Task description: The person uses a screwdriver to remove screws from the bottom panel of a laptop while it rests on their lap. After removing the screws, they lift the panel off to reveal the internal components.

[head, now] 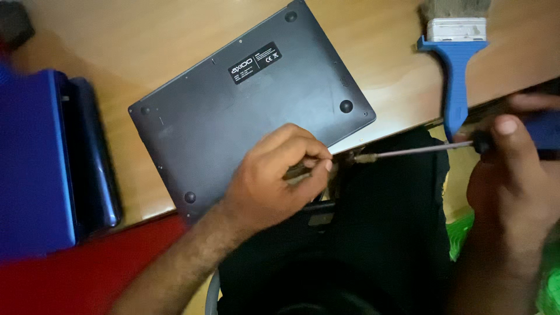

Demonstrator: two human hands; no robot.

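A dark grey laptop (245, 111) lies upside down on the wooden table (146, 35), its bottom cover with round rubber feet facing up. My left hand (274, 175) rests on the laptop's near edge, fingers pinched at the tip of a screwdriver (408, 150). My right hand (513, 169) grips the screwdriver's dark blue handle at the right, beyond the table edge. The thin metal shaft runs almost level from the handle to the laptop's edge.
A paintbrush with a blue handle (456, 64) lies at the table's far right. A blue case or device (41, 163) sits at the left. Below the table edge are dark clothing (379, 233), a red surface (70, 280) and something green (461, 239).
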